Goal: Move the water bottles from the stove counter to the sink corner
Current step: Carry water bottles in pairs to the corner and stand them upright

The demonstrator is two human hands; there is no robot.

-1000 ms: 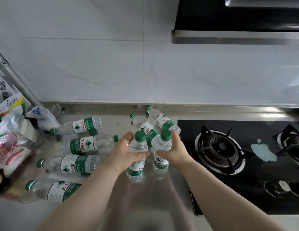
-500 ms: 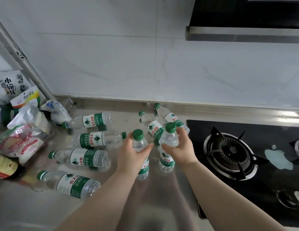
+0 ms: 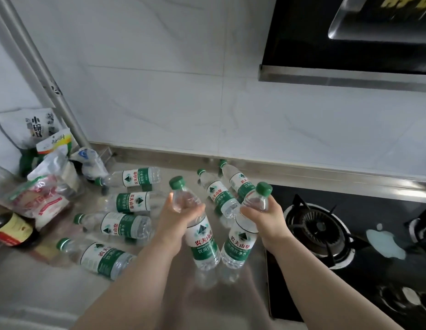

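Observation:
My left hand [image 3: 176, 217] grips one clear water bottle [image 3: 202, 244] with a green cap and green label, held upright above the steel counter [image 3: 52, 294]. My right hand [image 3: 266, 217] grips a second water bottle [image 3: 240, 246] of the same kind just to its right. Both are lifted off the counter and lean slightly toward each other at the base. Several more bottles lie on their sides: a row at the left [image 3: 116, 225] and two by the stove edge [image 3: 219, 196].
A black gas stove [image 3: 349, 234] with burner grates fills the right side, under a range hood [image 3: 349, 44]. Food bags [image 3: 40, 198] and a dark sauce bottle [image 3: 12, 232] crowd the left corner by a metal pipe [image 3: 40, 75]. A tiled wall stands behind.
Both hands have raised their bottles off the counter and toward me. The camera has turned left, so the stove sits further right.

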